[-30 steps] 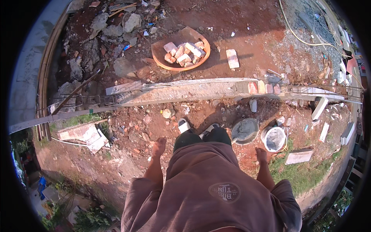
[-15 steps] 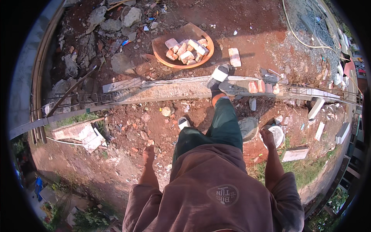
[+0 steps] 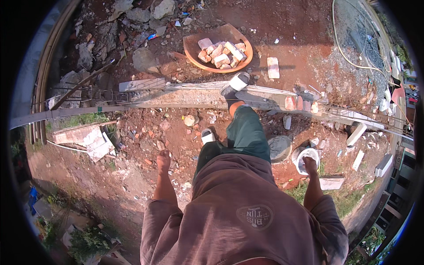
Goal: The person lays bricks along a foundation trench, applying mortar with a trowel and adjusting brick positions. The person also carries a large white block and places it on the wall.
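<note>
My left hand (image 3: 163, 160) hangs beside my body over the rubble-strewn dirt, fingers loosely open. My right hand (image 3: 311, 164) hangs open in front of a white bucket (image 3: 304, 154), without visible contact. Left of the bucket is a round grey pan or tub (image 3: 277, 147). My right foot, in a white slide sandal (image 3: 238, 83), is up on a long concrete ledge (image 3: 176, 100); my left sandal (image 3: 207, 136) is on the dirt. Beyond the ledge sit a clay-coloured tray (image 3: 194, 44) of broken bricks (image 3: 225, 55) and a lone brick (image 3: 273, 67).
Rebar (image 3: 98, 93) and poles (image 3: 49, 53) lie left, with concrete rubble (image 3: 141, 57) and broken boards (image 3: 95, 145). A few brick pieces (image 3: 291, 103) sit on the ledge. A hose (image 3: 335, 31) crosses gravel at the back right; pale blocks (image 3: 355, 134) lie right.
My right foot has lifted from beside my left one onto the ledge. My body has leaned slightly, and both hands have shifted, the right rising over the bucket area.
</note>
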A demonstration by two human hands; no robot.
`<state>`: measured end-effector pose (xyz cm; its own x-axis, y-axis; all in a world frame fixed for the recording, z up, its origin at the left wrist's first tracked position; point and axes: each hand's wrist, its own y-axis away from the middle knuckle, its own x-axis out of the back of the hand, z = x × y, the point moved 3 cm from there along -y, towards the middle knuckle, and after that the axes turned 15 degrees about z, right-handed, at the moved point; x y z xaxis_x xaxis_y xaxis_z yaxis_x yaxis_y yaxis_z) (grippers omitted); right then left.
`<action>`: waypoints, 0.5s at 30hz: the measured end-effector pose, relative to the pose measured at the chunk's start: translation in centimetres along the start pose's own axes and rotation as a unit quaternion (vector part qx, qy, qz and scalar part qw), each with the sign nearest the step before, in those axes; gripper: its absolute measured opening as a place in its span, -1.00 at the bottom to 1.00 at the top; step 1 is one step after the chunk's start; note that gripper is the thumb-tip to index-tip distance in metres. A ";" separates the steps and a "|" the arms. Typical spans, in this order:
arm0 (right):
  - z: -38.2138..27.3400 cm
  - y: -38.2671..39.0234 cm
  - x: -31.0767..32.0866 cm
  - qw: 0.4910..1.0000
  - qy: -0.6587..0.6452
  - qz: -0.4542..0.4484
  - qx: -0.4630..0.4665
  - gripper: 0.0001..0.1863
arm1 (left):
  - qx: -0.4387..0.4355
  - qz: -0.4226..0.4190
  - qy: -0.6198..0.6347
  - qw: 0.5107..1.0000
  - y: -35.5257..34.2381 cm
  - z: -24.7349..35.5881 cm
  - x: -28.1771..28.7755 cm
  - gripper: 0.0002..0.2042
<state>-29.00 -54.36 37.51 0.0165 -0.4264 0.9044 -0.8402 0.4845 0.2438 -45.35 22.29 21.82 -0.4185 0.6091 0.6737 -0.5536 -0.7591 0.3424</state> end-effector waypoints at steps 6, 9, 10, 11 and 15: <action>-13.4 0.0 -2.8 0.992 0.032 -0.067 0.105 -0.67 | 0.135 0.016 0.088 0.987 7.0 -11.7 5.5 -0.64; -19.5 -2.3 0.7 0.990 0.023 -0.042 0.130 -0.61 | 0.101 -0.167 -0.252 0.948 15.2 -15.1 5.2 -0.54; -20.2 -3.4 0.5 0.986 -0.018 -0.012 0.163 -0.61 | -0.052 -0.256 -0.439 0.860 16.5 -16.7 5.7 -0.50; -20.4 -4.2 0.3 0.979 -0.052 0.017 0.196 -0.61 | -0.062 -0.279 -0.470 0.835 18.1 -17.5 6.3 -0.50; -13.0 -2.5 0.2 0.995 -0.054 -0.035 0.072 -0.63 | 0.104 -0.151 -0.421 0.888 10.0 -19.7 11.3 -0.50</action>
<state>-19.81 -45.71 41.68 0.0253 -0.5391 0.8419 -0.9085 0.3390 0.2443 -69.81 26.12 20.01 0.4616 0.4708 0.7519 -0.3671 -0.6702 0.6450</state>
